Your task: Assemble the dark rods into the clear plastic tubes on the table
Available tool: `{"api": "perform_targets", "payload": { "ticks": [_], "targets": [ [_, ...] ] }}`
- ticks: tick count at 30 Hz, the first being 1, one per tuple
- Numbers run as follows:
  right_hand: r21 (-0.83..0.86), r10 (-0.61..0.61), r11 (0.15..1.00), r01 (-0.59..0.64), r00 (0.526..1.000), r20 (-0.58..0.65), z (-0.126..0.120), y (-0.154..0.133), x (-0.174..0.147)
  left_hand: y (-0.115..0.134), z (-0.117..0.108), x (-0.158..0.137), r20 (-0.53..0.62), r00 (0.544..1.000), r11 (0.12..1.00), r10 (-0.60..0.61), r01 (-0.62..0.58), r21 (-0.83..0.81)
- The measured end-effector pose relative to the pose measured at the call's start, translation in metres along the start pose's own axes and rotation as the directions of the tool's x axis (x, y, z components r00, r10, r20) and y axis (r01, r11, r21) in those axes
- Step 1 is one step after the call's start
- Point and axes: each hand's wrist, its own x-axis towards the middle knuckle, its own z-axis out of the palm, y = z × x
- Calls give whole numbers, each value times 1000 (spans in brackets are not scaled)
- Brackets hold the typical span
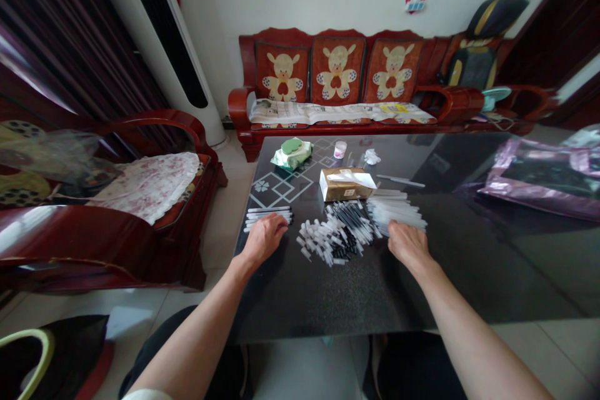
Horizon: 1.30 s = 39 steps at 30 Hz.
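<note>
My left hand (266, 235) rests at the near side of a row of white pens with dark ends (262, 212), laid side by side at the table's left edge. Its fingers are curled together, and whatever they hold is hidden. At the near ends of a heap of frosted white tubes (396, 207), my right hand (409, 242) is closed, knuckles up; its fingertips cannot be seen. Between the hands lie a pile of short white caps (321, 237), small black pieces (345, 245) and a bundle of thin dark refills with pale ends (352, 215).
A tissue box (347, 185) stands behind the piles on the dark glossy table (319, 306). Farther back are a green wipes pack (293, 155), a small white tub (340, 149) and a crumpled tissue (371, 156). A purple-edged plastic bag (506, 190) lies right.
</note>
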Motion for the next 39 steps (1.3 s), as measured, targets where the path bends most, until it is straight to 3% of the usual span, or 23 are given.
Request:
{"api": "perform_targets", "payload": {
  "ticks": [8,11,13,15,17,19,22,25,27,30,32,34,35,37,39],
  "targets": [
    [1,-31,1000,31,998,49,-1,2,-5,2,2,0,-8,1000,998,0,-1,-69],
    [38,-33,999,33,999,13,-6,7,-6,10,2,0,-7,999,960,-44,41,-278],
    [181,-37,983,42,999,-30,-10,9,-8,21,5,0,40,995,855,-92,99,-509],
    [447,-73,890,82,997,-38,-15,5,-12,34,10,-2,124,984,677,-129,178,-714],
    [715,-145,692,94,989,10,-19,-7,-18,49,17,-6,205,967,501,-152,254,-828],
    [865,-222,500,31,971,93,-21,-27,-27,63,26,-11,267,955,405,-127,295,-866],
    [927,-353,374,10,926,133,-23,-66,-44,78,39,-20,345,937,368,-57,341,-865],
    [950,-419,306,57,904,81,-26,-99,-57,82,46,-24,394,919,397,-15,368,-841],
    [954,-459,288,87,886,58,-29,-109,-60,79,47,-23,399,915,415,-55,384,-825],
    [923,-442,358,140,896,35,-32,-99,-50,70,45,-19,363,916,385,-170,401,-831],
    [824,-279,530,199,959,-52,-29,-80,-34,65,42,-16,346,913,344,-219,404,-848],
    [613,-116,761,211,975,-191,-23,-56,-17,61,40,-14,345,907,311,-241,409,-858],
    [507,-48,848,153,976,-214,-19,-46,-10,60,39,-13,347,905,302,-245,411,-860],
    [398,24,916,59,980,-200,-11,-29,2,59,39,-13,348,906,301,-241,411,-860],
    [383,29,923,42,984,-176,-4,-22,7,60,40,-14,350,908,313,-232,410,-857]
  ]
}}
